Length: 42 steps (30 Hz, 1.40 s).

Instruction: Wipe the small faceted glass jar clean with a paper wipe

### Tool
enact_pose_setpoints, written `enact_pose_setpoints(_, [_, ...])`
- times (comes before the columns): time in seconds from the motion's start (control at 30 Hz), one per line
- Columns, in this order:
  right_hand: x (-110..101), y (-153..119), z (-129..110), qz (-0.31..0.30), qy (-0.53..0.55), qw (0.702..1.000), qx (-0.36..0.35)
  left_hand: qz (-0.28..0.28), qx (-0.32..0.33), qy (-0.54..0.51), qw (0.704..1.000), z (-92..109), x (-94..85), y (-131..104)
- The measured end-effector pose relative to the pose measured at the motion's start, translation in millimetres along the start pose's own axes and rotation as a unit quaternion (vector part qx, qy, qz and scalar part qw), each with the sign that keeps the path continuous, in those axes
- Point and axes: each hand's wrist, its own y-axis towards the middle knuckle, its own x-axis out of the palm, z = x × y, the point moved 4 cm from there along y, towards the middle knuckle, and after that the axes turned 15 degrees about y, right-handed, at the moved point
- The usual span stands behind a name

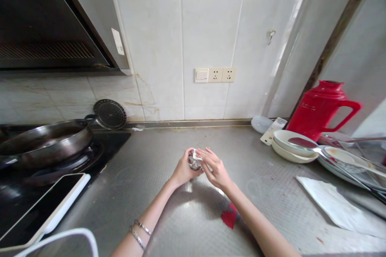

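Left hand: here it is in your head view, your left hand [184, 170] curled closed around a small round container [194, 164], gripping its side.
Right hand: and your right hand [216, 170] comes in half-bent, fingertips on a white scrap [197, 154] at the container's top; whether they pinch it, you cannot tell from here.
Container: right there between your two hands, over the steel counter [144, 204].
Red scrap: lying nearer you than the container, slightly right, beside your right forearm.
Pan: left of the container, on the black stove [116, 148], your pan [54, 144] sits.
Red flask: well right of the container and farther back, behind the stacked bowls [294, 148].
White sheet: flat on the counter, right of the container and nearer you.
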Motion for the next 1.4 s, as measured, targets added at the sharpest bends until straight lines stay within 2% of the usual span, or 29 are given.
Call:
enact_pose_setpoints(0.1, [-1.9, -1.0, 8.0, 0.046, 0.049, 0.996, 0.055, -0.005, 0.000, 0.007, 1.000, 0.1, 1.2, -1.2])
enact_pose_setpoints(0.17, [-3.4, -1.0, 13.9, 0.082, 0.095, 0.985, 0.116, 0.001, 0.005, 0.016, 1.000, 1.7, 0.9, -2.1])
enact_pose_setpoints(0.3, [-6.7, -0.4, 26.3, 0.151, 0.193, 0.931, 0.271, -0.001, 0.000, 0.013, 1.000, 5.8, -0.1, -3.1])
enact_pose_setpoints(0.4, [-11.2, -0.2, 30.1, 0.195, 0.220, 0.900, 0.320, -0.006, -0.014, 0.011, 1.000, 6.8, -0.6, -2.7])
enact_pose_setpoints(0.47, [-14.8, -1.1, 28.1, 0.223, 0.199, 0.901, 0.313, -0.007, -0.018, 0.015, 1.000, 6.5, -0.7, -2.0])
enact_pose_setpoints(0.53, [-15.5, -0.8, 20.9, 0.213, 0.153, 0.928, 0.265, -0.005, -0.018, 0.023, 1.000, 6.0, -1.0, -1.3])
enact_pose_setpoints(0.57, [-13.6, 0.5, 15.1, 0.184, 0.125, 0.950, 0.220, -0.005, -0.017, 0.026, 1.000, 5.9, -1.2, -1.0])
enact_pose_setpoints(0.63, [-5.2, 2.7, 1.3, 0.085, 0.070, 0.988, 0.105, -0.005, -0.010, 0.028, 1.000, 6.7, -2.1, -1.0])
enact_pose_setpoints(0.7, [4.1, 2.3, -9.0, -0.009, 0.024, 1.000, 0.013, -0.003, 0.002, 0.027, 1.000, 8.6, -3.5, -1.3])
enact_pose_setpoints(0.73, [7.0, 1.7, -11.2, -0.034, 0.007, 0.999, -0.007, -0.005, 0.009, 0.025, 1.000, 9.9, -3.8, -1.5])
enact_pose_setpoints(0.8, [8.5, 1.4, -10.5, -0.038, -0.008, 0.999, -0.004, -0.011, 0.021, 0.018, 1.000, 12.0, -3.9, -1.9])
enact_pose_setpoints(0.93, [3.4, 1.4, 2.5, 0.043, 0.055, 0.993, 0.091, -0.019, 0.022, 0.018, 0.999, 12.8, -3.1, -2.0])
enact_pose_setpoints(1.1, [-2.7, -0.6, 24.3, 0.134, 0.173, 0.943, 0.250, -0.022, 0.004, 0.040, 0.999, 10.5, -6.0, -2.2])
enact_pose_setpoints(1.2, [-9.3, -1.3, 30.9, 0.180, 0.187, 0.919, 0.296, -0.020, -0.006, 0.047, 0.999, 9.0, -9.4, -1.5])
enact_pose_setpoints(1.3, [-15.4, -1.8, 27.0, 0.217, 0.144, 0.926, 0.273, -0.013, -0.009, 0.055, 0.998, 7.6, -11.7, -0.3])
enact_pose_setpoints(1.33, [-15.4, -1.0, 22.3, 0.209, 0.118, 0.941, 0.241, -0.013, -0.008, 0.057, 0.998, 7.2, -11.6, 0.0])
enact_pose_setpoints(1.4, [-9.6, 2.0, 8.8, 0.138, 0.055, 0.979, 0.139, -0.021, 0.005, 0.057, 0.998, 7.3, -9.6, 0.1])
